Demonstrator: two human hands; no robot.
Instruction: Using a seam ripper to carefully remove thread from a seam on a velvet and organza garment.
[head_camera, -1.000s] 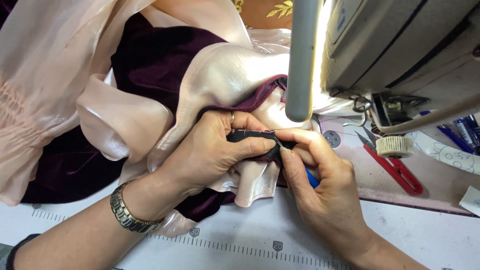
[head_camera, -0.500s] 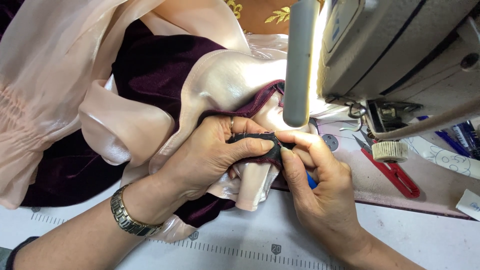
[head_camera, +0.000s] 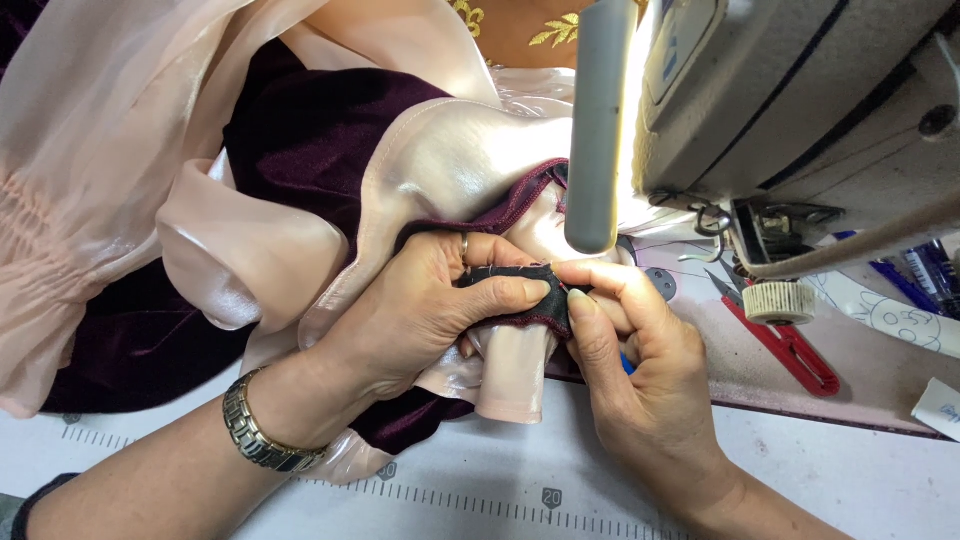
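Observation:
My left hand (head_camera: 420, 315) pinches a dark maroon velvet edge (head_camera: 510, 300) of a garment between thumb and fingers; it wears a ring and a metal watch (head_camera: 262, 435). Meeting it from the right, my right hand (head_camera: 640, 370) grips the same folded velvet edge with thumb and forefinger. The garment combines pale pink satin (head_camera: 440, 170) and dark maroon velvet (head_camera: 310, 110), heaped to the left and behind my hands. A pink satin flap (head_camera: 510, 375) hangs below the pinched edge. Something blue shows under my right hand.
A grey sewing machine head (head_camera: 800, 90) fills the upper right, with a lit lamp bar (head_camera: 598, 120) just above my hands. Red-handled snips (head_camera: 785, 345), a cream thumbwheel (head_camera: 780, 300) and blue pens (head_camera: 915, 285) lie to the right. A printed ruler scale (head_camera: 480, 495) runs along the white table.
Both hands stay clamped on the velvet edge and have drifted slightly left and down in view; the fingers have shifted a little along the fold.

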